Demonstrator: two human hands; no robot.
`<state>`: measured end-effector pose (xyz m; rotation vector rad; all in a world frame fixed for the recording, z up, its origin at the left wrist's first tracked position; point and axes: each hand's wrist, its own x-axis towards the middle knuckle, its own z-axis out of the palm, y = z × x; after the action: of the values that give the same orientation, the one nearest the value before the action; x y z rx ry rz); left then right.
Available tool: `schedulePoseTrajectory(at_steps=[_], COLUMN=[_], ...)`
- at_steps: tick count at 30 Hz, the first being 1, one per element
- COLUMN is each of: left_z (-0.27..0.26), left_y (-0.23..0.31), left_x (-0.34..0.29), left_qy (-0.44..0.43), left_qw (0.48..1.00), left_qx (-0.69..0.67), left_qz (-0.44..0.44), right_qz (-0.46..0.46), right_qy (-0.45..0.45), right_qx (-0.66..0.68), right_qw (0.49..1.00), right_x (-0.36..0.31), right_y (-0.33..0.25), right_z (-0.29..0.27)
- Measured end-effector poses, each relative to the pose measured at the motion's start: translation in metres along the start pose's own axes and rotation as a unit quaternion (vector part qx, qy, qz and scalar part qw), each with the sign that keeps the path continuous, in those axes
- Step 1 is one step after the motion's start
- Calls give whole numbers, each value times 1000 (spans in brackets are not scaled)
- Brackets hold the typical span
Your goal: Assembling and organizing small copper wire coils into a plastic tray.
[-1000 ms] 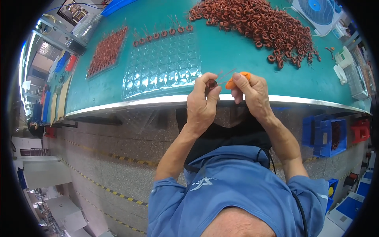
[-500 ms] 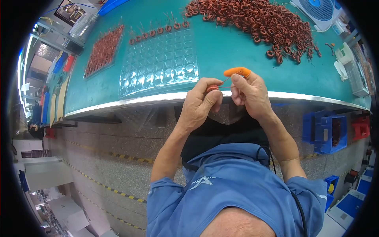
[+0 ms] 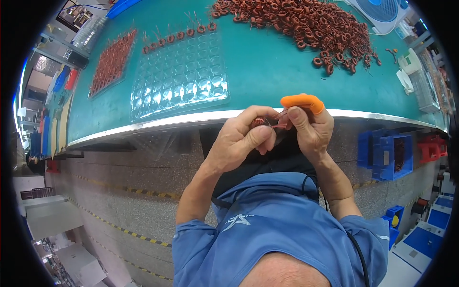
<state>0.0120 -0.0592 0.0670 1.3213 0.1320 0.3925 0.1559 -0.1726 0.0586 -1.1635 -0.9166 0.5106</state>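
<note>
Just off the table's front edge, my left hand (image 3: 241, 138) pinches a small copper-wound ring coil (image 3: 258, 122) between thumb and fingers. Its thin wire leads (image 3: 280, 115) point toward my right hand (image 3: 313, 131), whose thumb and fingers are closed on them. An orange finger cot (image 3: 302, 101) covers my right index finger, which curls over the leads. Beyond my left hand lies a clear plastic tray (image 3: 178, 79) of round pockets. A single row of coils (image 3: 180, 35) with upright leads fills its far side.
A big heap of loose coils (image 3: 306, 31) covers the far right of the green table (image 3: 267, 67). At the left lies a tray packed with coils (image 3: 112, 64). A fan (image 3: 380, 9) stands far right, near clear boxes (image 3: 423, 88). Blue crates (image 3: 399, 158) sit below, right.
The table has slid left and slightly up in the view. Both hands now sit lower against the table edge, and the right index finger is more bent over the leads. The coil remains held.
</note>
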Motion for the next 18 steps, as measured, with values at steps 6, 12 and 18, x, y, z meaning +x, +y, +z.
schedulePoseTrajectory(at_steps=[6,12,18], left_z=[0,5,-1], left_y=[-7,-23,-23], left_x=[4,6,8], left_qy=[0,90,89], left_qw=[1000,993,994], left_qx=[-2,-25,3], left_qz=[20,67,56], right_qz=[22,80,55], right_qy=[-4,27,33], right_qx=[80,109,30], right_qw=[997,990,998], right_x=[6,11,16], right_y=[2,3,2], right_z=[-6,1,7])
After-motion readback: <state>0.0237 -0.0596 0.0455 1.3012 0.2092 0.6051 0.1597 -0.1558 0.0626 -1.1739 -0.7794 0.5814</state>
